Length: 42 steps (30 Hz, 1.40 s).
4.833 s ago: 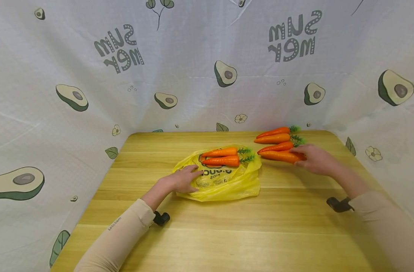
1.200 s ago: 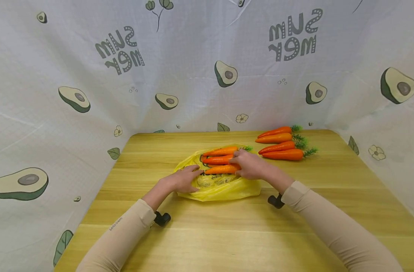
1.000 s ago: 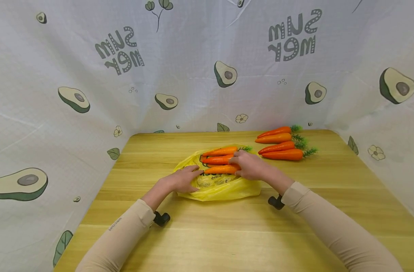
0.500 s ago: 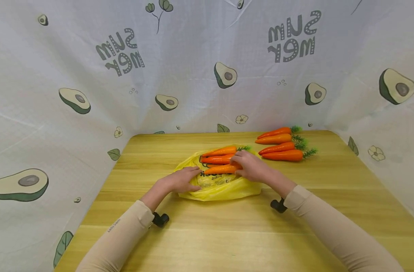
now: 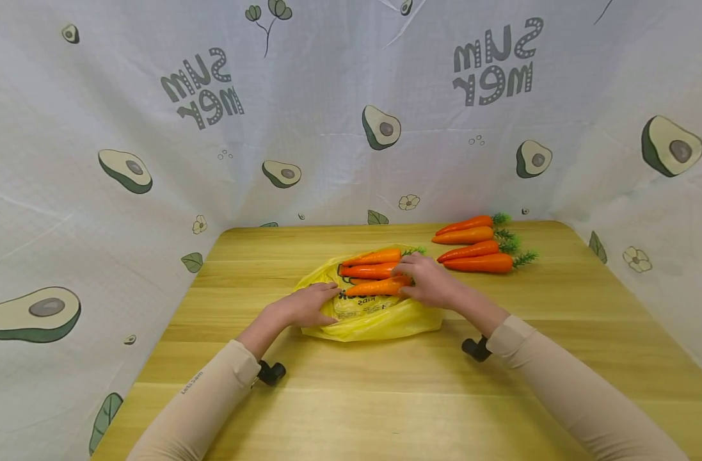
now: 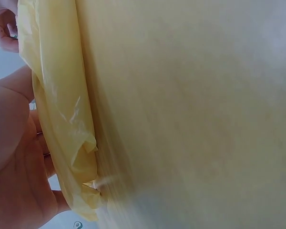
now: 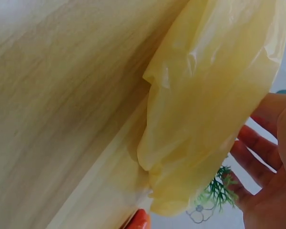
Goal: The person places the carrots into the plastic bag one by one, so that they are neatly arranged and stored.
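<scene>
The yellow bag (image 5: 379, 330) looks limp and slick, best held by its rim, where the left hand (image 5: 304, 305) spreads its fingers wide. Inside the bag, the nearest carrot (image 5: 374, 288) seems light, stiff, easiest by its thick end; whether the right hand's (image 5: 434, 282) fingers there grip, I cannot tell. Beneath the bag, wooden table (image 5: 351, 400); right of it, four loose carrots (image 5: 478, 263); behind, printed cloth (image 5: 327, 83).

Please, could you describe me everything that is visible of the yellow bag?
The yellow bag looks like thin, shiny, crinkled plastic with dark printing that reads reversed. It lies open on the wooden table, its near edge bulging up. At least three carrots lie in it, and the left hand rests at its left end. Whether the right hand touches it is unclear.
</scene>
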Each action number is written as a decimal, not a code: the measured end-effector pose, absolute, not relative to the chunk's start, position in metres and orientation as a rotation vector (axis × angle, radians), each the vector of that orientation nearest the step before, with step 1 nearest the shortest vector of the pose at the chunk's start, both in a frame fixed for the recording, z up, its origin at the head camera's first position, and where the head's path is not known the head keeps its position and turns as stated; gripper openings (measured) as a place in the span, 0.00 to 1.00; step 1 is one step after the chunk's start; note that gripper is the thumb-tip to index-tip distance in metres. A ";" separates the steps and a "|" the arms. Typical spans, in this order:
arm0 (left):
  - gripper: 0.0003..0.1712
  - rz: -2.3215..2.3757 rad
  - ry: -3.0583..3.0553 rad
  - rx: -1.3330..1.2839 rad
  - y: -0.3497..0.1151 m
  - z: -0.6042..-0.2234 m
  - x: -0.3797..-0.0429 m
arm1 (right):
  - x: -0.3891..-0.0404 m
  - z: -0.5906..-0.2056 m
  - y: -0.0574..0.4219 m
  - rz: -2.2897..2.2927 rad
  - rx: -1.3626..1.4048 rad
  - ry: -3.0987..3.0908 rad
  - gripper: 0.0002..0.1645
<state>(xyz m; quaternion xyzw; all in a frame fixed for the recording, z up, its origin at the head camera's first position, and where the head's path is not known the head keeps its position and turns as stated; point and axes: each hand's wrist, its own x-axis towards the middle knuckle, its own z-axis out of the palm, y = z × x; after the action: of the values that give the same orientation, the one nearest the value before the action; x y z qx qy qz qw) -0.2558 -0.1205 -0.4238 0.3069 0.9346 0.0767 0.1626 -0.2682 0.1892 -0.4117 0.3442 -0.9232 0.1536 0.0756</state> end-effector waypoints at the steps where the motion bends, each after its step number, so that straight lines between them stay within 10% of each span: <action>1: 0.43 0.216 2.666 0.872 -0.121 -0.424 -0.256 | -0.268 -0.411 0.190 0.466 1.027 -2.772 0.18; 42: 0.42 0.175 2.699 0.869 -0.120 -0.428 -0.253 | -0.281 -0.378 0.308 0.617 0.685 -2.838 0.30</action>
<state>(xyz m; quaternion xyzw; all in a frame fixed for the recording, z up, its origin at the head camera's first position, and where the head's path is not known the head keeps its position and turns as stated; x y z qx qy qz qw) -0.2526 -0.1199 -0.4277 0.3023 0.9394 0.0610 0.1498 -0.2812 0.3077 -0.3782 0.2288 -0.9482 0.2060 0.0787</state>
